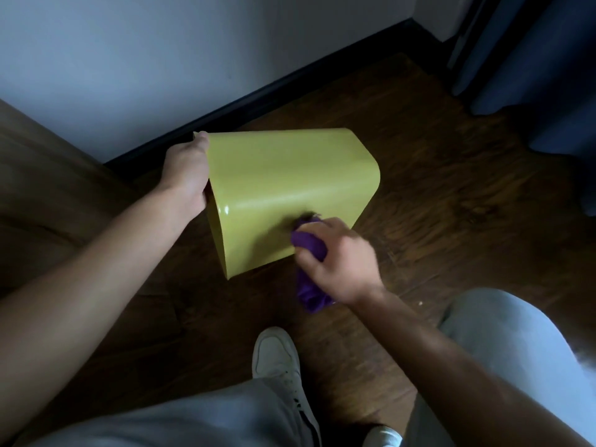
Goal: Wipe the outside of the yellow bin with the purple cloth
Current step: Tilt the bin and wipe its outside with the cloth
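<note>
The yellow bin (283,185) is tipped on its side above the dark wooden floor, its closed base pointing right and its open rim to the left. My left hand (187,172) grips that rim, fingers hidden inside. My right hand (338,259) is shut on the bunched purple cloth (309,246) and presses it against the bin's near lower side wall. A tail of the cloth hangs below my wrist. The hand and cloth are motion-blurred.
A white wall (129,59) with a dark skirting board (258,95) runs behind the bin. A wooden panel (38,175) stands at the left, blue curtains (532,66) at the right. My white shoe (277,356) and grey-trousered knees (516,343) are below.
</note>
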{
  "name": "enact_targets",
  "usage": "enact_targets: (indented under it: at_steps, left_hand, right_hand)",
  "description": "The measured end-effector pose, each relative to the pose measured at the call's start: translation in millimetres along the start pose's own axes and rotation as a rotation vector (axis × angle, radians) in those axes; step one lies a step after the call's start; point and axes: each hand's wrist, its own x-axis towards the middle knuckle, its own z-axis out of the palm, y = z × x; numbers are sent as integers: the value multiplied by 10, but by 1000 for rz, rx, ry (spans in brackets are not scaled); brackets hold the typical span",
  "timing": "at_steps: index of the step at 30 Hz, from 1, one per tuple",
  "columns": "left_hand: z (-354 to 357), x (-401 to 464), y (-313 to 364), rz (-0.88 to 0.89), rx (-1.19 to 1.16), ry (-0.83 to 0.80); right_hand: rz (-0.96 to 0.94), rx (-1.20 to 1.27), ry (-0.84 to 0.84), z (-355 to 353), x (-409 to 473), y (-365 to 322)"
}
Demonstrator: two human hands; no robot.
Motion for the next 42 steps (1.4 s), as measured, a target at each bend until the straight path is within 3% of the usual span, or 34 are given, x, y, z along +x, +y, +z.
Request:
enact_targets:
  at_steps: [5,8,13,17,27,33,37,42]
  left_hand:
    - [3,54,-20,-6,-43,-28]
    - [26,73,-19,-25,-60,-37]
    - [177,8,-43,35,-57,-53]
    - [194,-50,-55,18,-133,-103]
    - [74,-2,-150,-171,-128,-2]
    - [42,2,-116,-172,-88,10]
    - [-42,-12,-80,-108,-48,-12]
    - [-172,-23,-125,83,92,-108]
  right_hand:
    - [138,87,299,-359,247,281]
    - [166,151,358,-491,494,232]
    - [-95,206,274,-393,634,-454]
    - [-247,-4,278,-54,635,-889]
    - [182,-47,411,-12,760,106]
    - [348,-1,376,-97,864,374]
    - [468,-76,223,-242,893,543]
    - [316,-51,239,-525,901,487]
